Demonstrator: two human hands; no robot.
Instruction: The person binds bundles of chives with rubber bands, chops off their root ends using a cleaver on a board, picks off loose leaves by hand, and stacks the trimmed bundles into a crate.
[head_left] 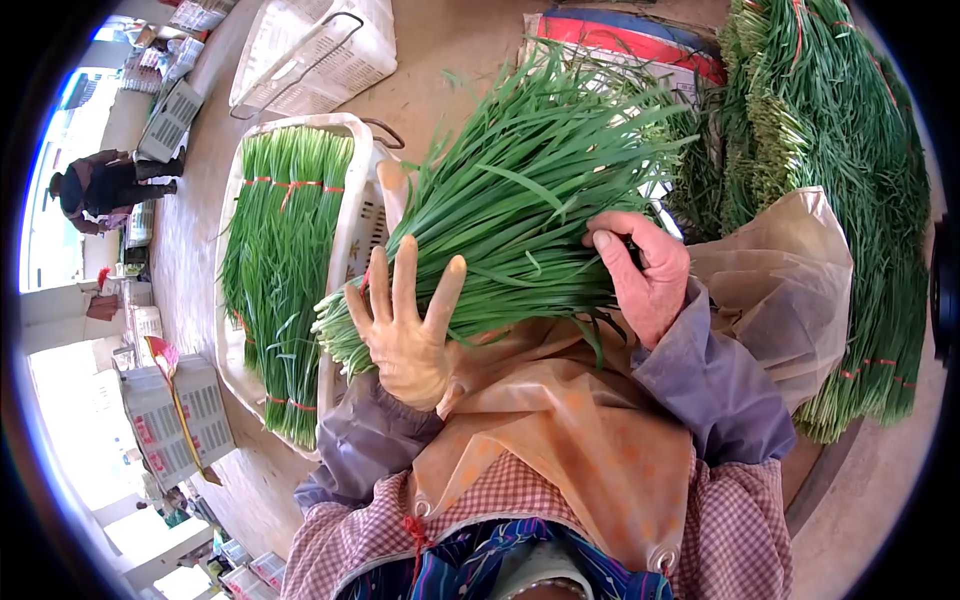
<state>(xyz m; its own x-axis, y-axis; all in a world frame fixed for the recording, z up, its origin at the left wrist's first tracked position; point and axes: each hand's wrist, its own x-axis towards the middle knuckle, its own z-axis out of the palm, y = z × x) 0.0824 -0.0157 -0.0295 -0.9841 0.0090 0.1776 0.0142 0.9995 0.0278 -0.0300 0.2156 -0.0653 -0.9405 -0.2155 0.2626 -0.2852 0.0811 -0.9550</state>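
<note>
Across my lap, over an orange-brown apron (560, 410), lies a large bunch of long green leafy stalks (530, 200). Its pale cut ends point left, and a bit of red tie shows near them. My left hand (410, 340), in a tan glove, rests on the bunch near the cut ends with its fingers spread. My bare right hand (645, 275) is at the leafy side, its thumb and fingers curled together at the leaves; what they pinch is too small to make out.
Left of me a white crate (345, 125) holds tied green bundles (290, 220). Another white crate (375, 50) stands beyond it. Tall piles of bundles (860, 200) are at the right. A person (110, 185) stands far left, near grey crates (180, 420).
</note>
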